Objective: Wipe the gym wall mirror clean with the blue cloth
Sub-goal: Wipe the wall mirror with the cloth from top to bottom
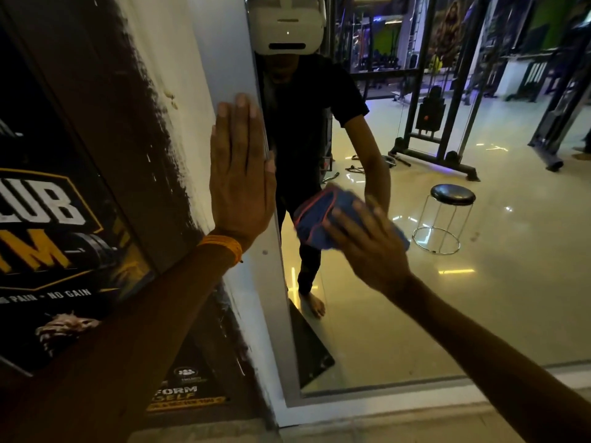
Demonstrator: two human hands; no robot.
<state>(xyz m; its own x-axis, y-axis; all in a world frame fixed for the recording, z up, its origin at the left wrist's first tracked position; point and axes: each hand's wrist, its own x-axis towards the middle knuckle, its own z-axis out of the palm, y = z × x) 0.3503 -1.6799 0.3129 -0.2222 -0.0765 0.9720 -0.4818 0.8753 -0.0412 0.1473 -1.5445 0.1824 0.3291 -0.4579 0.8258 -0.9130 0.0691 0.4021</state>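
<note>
Against the mirror (415, 298), a bunched, red-edged blue cloth (321, 212) sits under the right hand (367, 247), grip spread flat

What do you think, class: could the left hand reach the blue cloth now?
Probably yes: the left hand rests flat on the mirror's frame, beside the blue cloth, with nothing between them.

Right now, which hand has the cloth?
The right hand, pressing the blue cloth against the mirror; the left hand rests flat and empty at the wall edge.
</note>
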